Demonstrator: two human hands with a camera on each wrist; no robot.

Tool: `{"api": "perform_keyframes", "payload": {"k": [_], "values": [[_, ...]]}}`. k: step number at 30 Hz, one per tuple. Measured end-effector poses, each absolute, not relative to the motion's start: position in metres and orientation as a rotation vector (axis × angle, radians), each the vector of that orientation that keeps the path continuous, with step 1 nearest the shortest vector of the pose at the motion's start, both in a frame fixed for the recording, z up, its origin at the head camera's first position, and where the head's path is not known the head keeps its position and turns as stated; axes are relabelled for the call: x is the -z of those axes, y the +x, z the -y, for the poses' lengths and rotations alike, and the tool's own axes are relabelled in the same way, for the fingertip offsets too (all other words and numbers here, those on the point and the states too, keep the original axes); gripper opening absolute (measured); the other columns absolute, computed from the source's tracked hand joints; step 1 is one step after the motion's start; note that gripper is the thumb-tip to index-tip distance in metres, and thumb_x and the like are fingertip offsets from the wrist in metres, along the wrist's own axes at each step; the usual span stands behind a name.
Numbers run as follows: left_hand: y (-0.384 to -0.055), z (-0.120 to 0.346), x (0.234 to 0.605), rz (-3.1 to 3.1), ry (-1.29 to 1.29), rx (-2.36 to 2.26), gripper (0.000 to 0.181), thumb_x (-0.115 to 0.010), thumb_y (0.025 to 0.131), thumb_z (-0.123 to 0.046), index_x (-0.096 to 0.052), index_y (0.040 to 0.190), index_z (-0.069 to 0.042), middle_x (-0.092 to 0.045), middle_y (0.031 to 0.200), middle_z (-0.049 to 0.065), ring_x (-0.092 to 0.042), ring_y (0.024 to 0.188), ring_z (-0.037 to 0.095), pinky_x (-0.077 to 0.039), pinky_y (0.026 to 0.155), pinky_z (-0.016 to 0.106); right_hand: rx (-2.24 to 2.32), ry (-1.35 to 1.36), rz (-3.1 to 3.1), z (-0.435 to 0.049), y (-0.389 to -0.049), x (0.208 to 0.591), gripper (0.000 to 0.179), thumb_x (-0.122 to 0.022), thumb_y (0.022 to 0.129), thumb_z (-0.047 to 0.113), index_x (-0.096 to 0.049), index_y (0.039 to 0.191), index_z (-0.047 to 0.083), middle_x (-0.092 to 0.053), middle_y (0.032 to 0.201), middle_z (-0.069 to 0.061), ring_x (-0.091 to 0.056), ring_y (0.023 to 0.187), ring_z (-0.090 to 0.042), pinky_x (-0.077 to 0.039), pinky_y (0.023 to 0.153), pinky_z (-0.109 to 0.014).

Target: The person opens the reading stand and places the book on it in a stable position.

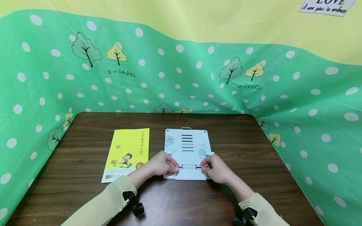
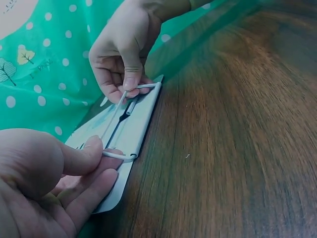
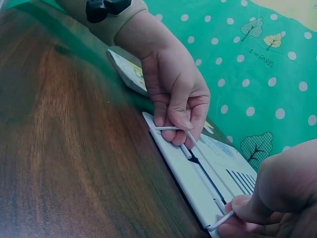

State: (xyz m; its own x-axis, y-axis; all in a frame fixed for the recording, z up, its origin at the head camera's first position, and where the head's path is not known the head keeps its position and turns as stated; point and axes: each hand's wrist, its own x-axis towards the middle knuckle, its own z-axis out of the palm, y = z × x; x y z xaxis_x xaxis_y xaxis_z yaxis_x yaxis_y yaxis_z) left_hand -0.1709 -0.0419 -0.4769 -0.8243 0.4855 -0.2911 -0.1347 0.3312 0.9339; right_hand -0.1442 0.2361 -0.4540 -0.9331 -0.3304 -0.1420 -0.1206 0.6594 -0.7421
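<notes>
A pale blue-white book stand [image 1: 199, 144] with slots and printed cartoon figures lies flat on the dark wooden table. Both hands are at its near edge, one at each side of a bent white wire bracket [image 2: 148, 86]. My left hand [image 1: 163, 164] pinches one corner of the bracket between thumb and fingers. At the opposite corner, my right hand [image 1: 217, 169] has the same kind of pinch. In both wrist views the wire stands raised off the stand's plate. The fingers partly hide the plate's side edges.
To the left of the stand lies a yellow children's book [image 1: 127, 147] with Chinese print on its cover. A green polka-dot curtain [image 1: 175, 72] hangs behind and beside the wooden table [image 1: 181, 201]. Each sleeve carries a black wrist mount.
</notes>
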Motion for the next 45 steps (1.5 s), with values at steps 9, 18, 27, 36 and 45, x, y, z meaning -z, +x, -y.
{"api": "perform_keyframes", "payload": {"k": [9,18,27,36,45], "values": [[-0.168,0.042,0.473,-2.169,0.378,-1.439,0.004,-0.081,0.092,-0.001,-0.077,0.093,0.001,-0.076,0.075,0.006,-0.070,0.068,0.013,-0.056,0.061,0.024,1.201,-0.428,-2.539,-0.238,-0.143,0.453,0.014,-0.064,0.096,-0.016,-0.074,0.097,-0.006,-0.065,0.078,-0.008,-0.061,0.069,-0.018,-0.053,0.061,-0.026],[-0.162,0.040,0.479,-2.218,0.442,-1.419,0.008,-0.076,0.095,0.000,-0.076,0.088,-0.002,-0.074,0.072,0.003,-0.060,0.064,0.009,-0.041,0.055,0.021,1.133,-0.429,-2.581,-0.233,-0.140,0.456,0.021,-0.061,0.096,-0.017,-0.074,0.091,-0.002,-0.062,0.074,-0.004,-0.057,0.068,-0.016,-0.050,0.061,-0.026],[-0.158,0.037,0.476,-2.295,0.468,-1.395,0.010,-0.076,0.093,0.001,-0.075,0.085,-0.004,-0.073,0.069,0.001,-0.063,0.065,0.010,-0.047,0.060,0.023,1.106,-0.358,-2.681,-0.230,-0.136,0.457,0.024,-0.061,0.091,-0.017,-0.072,0.085,0.003,-0.060,0.074,-0.002,-0.056,0.070,-0.015,-0.049,0.062,-0.026],[-0.150,0.035,0.469,-2.488,0.494,-1.275,0.012,-0.082,0.091,-0.006,-0.076,0.082,-0.013,-0.068,0.070,-0.008,-0.063,0.069,0.008,-0.052,0.069,0.026,1.094,-0.355,-2.813,-0.226,-0.127,0.455,0.025,-0.066,0.087,-0.018,-0.073,0.085,0.006,-0.060,0.072,0.002,-0.056,0.068,-0.012,-0.048,0.061,-0.025],[-0.146,0.034,0.468,-2.547,0.517,-1.268,0.016,-0.085,0.090,-0.009,-0.074,0.080,-0.017,-0.066,0.071,-0.011,-0.063,0.070,0.006,-0.054,0.070,0.026,1.064,-0.312,-2.904,-0.223,-0.116,0.454,0.026,-0.072,0.086,-0.018,-0.073,0.086,0.008,-0.059,0.073,0.007,-0.055,0.069,-0.010,-0.049,0.065,-0.026]]}}
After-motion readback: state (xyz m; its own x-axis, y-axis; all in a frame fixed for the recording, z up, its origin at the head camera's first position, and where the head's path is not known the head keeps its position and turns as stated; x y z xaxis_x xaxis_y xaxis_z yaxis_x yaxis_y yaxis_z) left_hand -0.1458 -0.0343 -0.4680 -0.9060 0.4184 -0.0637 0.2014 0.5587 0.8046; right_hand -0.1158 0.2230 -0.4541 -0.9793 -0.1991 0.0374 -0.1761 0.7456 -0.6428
